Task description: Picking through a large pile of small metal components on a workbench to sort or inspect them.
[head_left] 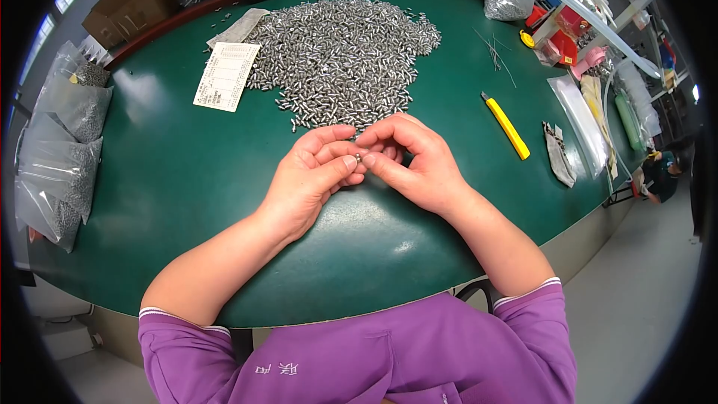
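Note:
Both hands meet just in front of a wide pile of small silvery metal pins on the green tabletop. Between thumb and fingers, my left hand pinches one small metal pin. The thumb and fingertips of my right hand close in on the same pin from the other side. Whether the right fingertips grip it or only touch it is hard to make out; part of the pin is hidden by the fingers.
A white printed card and a grey cloth pouch lie at the pile's left. Bags of small metal parts stand along the left edge. To the right are a yellow utility knife, thin wires and clear plastic sleeves.

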`<state>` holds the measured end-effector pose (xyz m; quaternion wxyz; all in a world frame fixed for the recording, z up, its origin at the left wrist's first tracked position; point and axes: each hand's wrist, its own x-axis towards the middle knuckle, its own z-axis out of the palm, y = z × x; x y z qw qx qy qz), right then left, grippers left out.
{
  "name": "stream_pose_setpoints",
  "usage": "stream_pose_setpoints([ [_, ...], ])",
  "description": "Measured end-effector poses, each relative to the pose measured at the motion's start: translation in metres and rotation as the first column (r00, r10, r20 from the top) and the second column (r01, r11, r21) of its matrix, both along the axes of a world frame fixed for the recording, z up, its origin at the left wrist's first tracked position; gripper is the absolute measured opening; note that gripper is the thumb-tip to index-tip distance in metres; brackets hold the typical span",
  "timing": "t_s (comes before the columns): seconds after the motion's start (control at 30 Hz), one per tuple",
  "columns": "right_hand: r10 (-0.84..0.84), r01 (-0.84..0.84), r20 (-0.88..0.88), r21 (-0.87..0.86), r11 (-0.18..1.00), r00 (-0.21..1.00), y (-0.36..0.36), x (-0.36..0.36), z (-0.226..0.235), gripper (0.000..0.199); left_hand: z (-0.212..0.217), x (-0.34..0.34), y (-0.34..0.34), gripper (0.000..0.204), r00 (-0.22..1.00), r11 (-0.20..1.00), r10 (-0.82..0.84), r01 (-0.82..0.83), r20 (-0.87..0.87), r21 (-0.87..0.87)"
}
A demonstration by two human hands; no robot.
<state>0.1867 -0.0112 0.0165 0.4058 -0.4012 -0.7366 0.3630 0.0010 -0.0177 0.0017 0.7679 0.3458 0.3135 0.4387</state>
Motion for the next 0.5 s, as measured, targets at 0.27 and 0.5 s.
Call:
stream_pose_setpoints([
  [0.27,0.011,-0.011,-0.017,0.006,1.000,1.000,-0.0001,-0.0002,-0.0021,0.015,-0.0026,-0.0001,0.0008,0.042,1.000,0.999,-0.008,0.008,-0.016,0.032],
  [0.5,0.011,-0.011,0.000,0.000,1.000,1.000,-0.0009,-0.0008,-0.0019,0.016,-0.0042,-0.0007,0.0003,0.042,1.000,0.999,-0.010,0.010,0.002,0.031],
])
